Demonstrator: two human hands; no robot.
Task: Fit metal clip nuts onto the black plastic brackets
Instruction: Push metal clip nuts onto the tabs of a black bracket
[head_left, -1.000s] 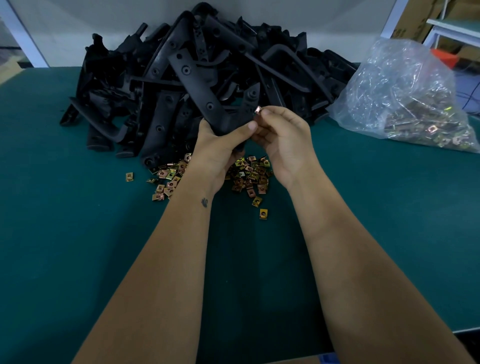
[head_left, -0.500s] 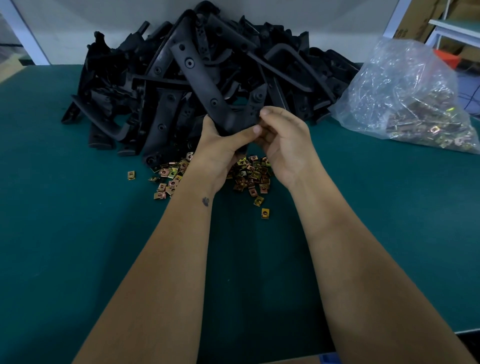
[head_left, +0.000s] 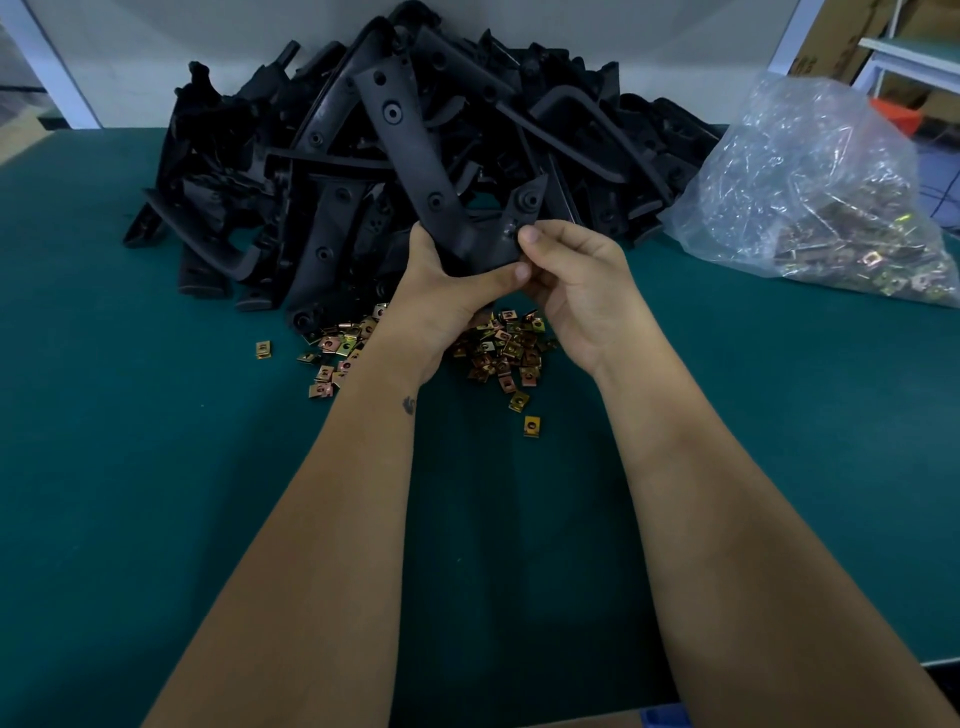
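The green table (head_left: 130, 493) is carrying everything. At twelve o'clock the big heap of black plastic brackets (head_left: 311, 171) is lying against the wall, and at two o'clock a clear bag of clip nuts (head_left: 831, 218) is slumping. Just below the hands, at the centre, the loose clip nuts (head_left: 511, 345) are lying scattered.

The held bracket (head_left: 415, 156) is standing higher and closer than a second ago, its long arm now leaning toward eleven o'clock in front of the heap. The left hand (head_left: 441, 296) is gripping its lower bend, thumb lying across the front. The right hand (head_left: 576, 280) is curling against the short right-hand tab, its thumb tip pressing on the bracket face.

A second ago a clip nut was glinting at the right fingertips; now no metal is showing there, and I cannot tell whether it is seated on the tab or hidden under the fingers. My judgement is that the nut is being pushed home on this tab.
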